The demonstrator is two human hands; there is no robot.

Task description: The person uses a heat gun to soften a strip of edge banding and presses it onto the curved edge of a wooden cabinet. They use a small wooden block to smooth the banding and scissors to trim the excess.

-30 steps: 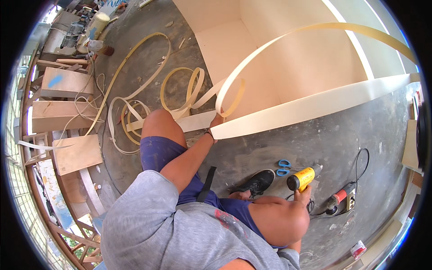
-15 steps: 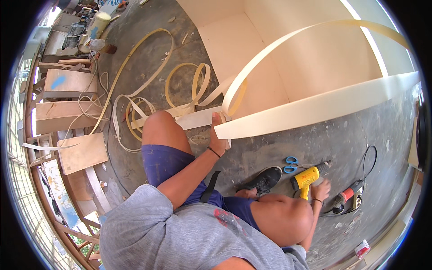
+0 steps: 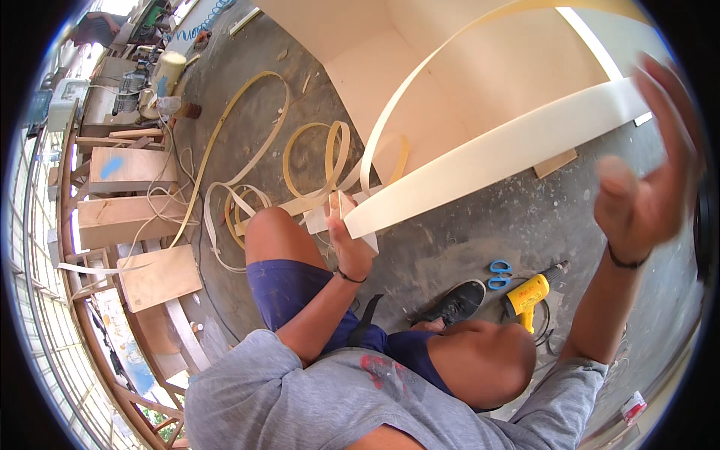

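Observation:
My left hand (image 3: 349,247) is closed at the near end of a long white board (image 3: 495,161), its thumb up beside the board's corner. Exactly what lies under its fingers is partly hidden. From close to this hand a pale edge-banding strip (image 3: 386,112) rises in a wide arc over the board. My right hand (image 3: 649,180) is raised at the right near the board's far end, fingers apart and somewhat blurred, with nothing seen in it. A yellow heat gun (image 3: 526,298) lies on the floor below, beside blue-handled scissors (image 3: 499,275).
Loose loops of edge banding (image 3: 330,157) lie on the floor ahead and left. A large pale cabinet carcass (image 3: 465,82) stands beyond the board. Wooden blocks (image 3: 135,214) and cables line the left side. A black shoe (image 3: 457,301) is near the scissors.
My right hand has come up from beside the heat gun to the board's far end, and now hangs open. My left hand stays at the board's near end. The view has shifted slightly.

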